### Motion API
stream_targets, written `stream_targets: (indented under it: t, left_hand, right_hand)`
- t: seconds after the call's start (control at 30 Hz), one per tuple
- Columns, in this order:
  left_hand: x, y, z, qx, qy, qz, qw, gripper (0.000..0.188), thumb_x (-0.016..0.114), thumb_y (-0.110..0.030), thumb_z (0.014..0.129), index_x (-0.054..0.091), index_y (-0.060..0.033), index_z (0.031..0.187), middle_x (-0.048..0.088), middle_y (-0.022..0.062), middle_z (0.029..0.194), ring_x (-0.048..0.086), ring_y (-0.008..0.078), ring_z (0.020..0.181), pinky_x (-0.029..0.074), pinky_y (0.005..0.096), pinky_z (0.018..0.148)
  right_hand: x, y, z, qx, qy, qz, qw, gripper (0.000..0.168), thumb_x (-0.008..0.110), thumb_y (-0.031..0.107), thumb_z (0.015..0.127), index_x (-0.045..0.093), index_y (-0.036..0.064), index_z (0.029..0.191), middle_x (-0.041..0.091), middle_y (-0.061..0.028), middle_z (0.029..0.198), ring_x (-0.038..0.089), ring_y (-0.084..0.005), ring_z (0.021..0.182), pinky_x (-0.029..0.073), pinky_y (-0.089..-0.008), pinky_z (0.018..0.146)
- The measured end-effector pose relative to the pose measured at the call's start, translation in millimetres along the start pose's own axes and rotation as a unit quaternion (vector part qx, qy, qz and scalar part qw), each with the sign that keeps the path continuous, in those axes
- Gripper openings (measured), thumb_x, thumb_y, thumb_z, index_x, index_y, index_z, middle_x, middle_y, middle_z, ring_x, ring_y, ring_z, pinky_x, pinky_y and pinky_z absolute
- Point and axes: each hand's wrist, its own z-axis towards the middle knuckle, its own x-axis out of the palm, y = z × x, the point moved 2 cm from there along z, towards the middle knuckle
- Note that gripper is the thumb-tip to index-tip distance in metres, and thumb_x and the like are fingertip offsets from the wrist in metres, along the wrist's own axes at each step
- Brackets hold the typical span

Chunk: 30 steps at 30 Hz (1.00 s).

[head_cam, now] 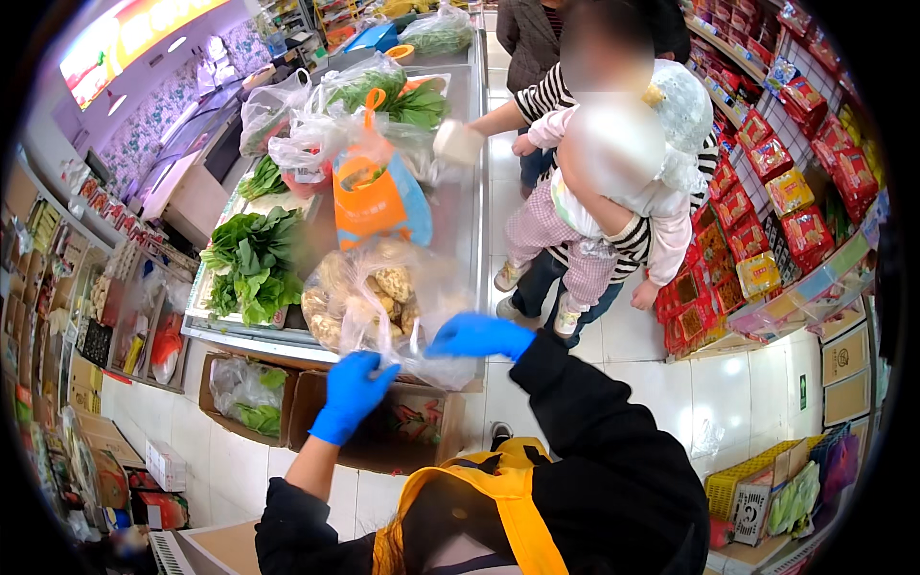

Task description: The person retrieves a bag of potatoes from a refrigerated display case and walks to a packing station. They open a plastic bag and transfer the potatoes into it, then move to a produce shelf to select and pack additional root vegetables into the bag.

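Note:
A clear plastic bag (357, 316) of knobby tan root vegetables (394, 283) sits at the near end of a metal-edged counter (463, 215). My left hand (356, 392), in a blue glove, grips the near edge of the bag with its fingertips. Also blue-gloved and slightly blurred, my right hand (478, 336) holds loose film at the bag's right side; its fingertips are partly hidden. Just behind the bag stands an orange and blue shopping bag (381, 190) with an orange handle. Leafy greens (255, 262) lie to the left.
Further back are plastic bags of vegetables (366, 90). Under the near edge stand cardboard boxes (287, 410) with greens and red peppers. To the right, a person in striped sleeves (539, 93) carries a child (568, 215) and holds a pale object (458, 142) over the counter. Packaged-goods shelves (783, 208) stand beyond.

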Motion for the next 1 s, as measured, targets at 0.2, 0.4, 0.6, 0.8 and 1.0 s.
stream_targets:
  t: [0.2,0.4,0.6,0.8,1.0]
  left_hand:
    - [-57.5,47.9,71.7,-0.124,-0.293,-0.216,0.923,0.007,0.057,-0.006,0.081,0.056,0.0009,0.081,0.055,0.0095,0.080,0.052,0.0189,0.075,0.041,0.0289,0.070]
    - [-98.1,71.5,202.0,-0.187,-0.204,-0.252,0.927,0.043,0.059,-0.022,0.081,0.050,-0.0048,0.120,0.062,0.0133,0.091,0.058,0.0157,0.079,0.046,0.0301,0.070]
    - [-89.1,102.8,304.9,-0.169,-0.044,0.077,0.982,0.052,0.060,-0.044,0.074,0.055,-0.0128,0.115,0.063,0.0152,0.099,0.060,0.0338,0.088,0.047,0.0398,0.077]
    - [-71.6,87.6,338.9,-0.099,-0.086,0.028,0.991,0.040,0.064,-0.044,0.069,0.065,-0.0128,0.094,0.063,0.0148,0.088,0.061,0.0305,0.082,0.048,0.0397,0.072]
    - [-61.3,80.0,313.1,-0.071,-0.044,0.120,0.989,0.046,0.073,-0.042,0.062,0.062,-0.0148,0.097,0.063,0.0120,0.079,0.061,0.0272,0.074,0.048,0.0394,0.065]
  right_hand:
    - [-90.2,-15.2,28.7,0.007,-0.383,0.002,0.924,0.029,0.057,0.025,0.082,0.059,0.004,0.102,0.063,-0.0121,0.081,0.060,-0.0205,0.069,0.048,-0.0332,0.064]
    - [-125.5,16.9,122.7,-0.070,-0.321,-0.243,0.913,0.036,0.052,0.020,0.082,0.053,0.014,0.118,0.061,-0.0135,0.088,0.060,-0.0287,0.078,0.047,-0.0366,0.071]
    - [-135.9,14.8,192.7,-0.118,-0.316,-0.289,0.896,0.023,0.052,0.022,0.080,0.063,0.011,0.097,0.060,-0.0140,0.085,0.059,-0.0283,0.079,0.047,-0.0412,0.068]
    - [-161.1,-52.2,229.0,-0.129,-0.273,-0.002,0.953,0.028,0.055,0.028,0.082,0.066,0.004,0.075,0.063,-0.0135,0.076,0.061,-0.0235,0.072,0.046,-0.0346,0.065]
    - [-157.7,-41.2,236.8,-0.090,-0.261,0.186,0.943,0.025,0.055,0.024,0.085,0.062,0.000,0.087,0.062,-0.0050,0.076,0.057,-0.0118,0.070,0.045,-0.0275,0.065]
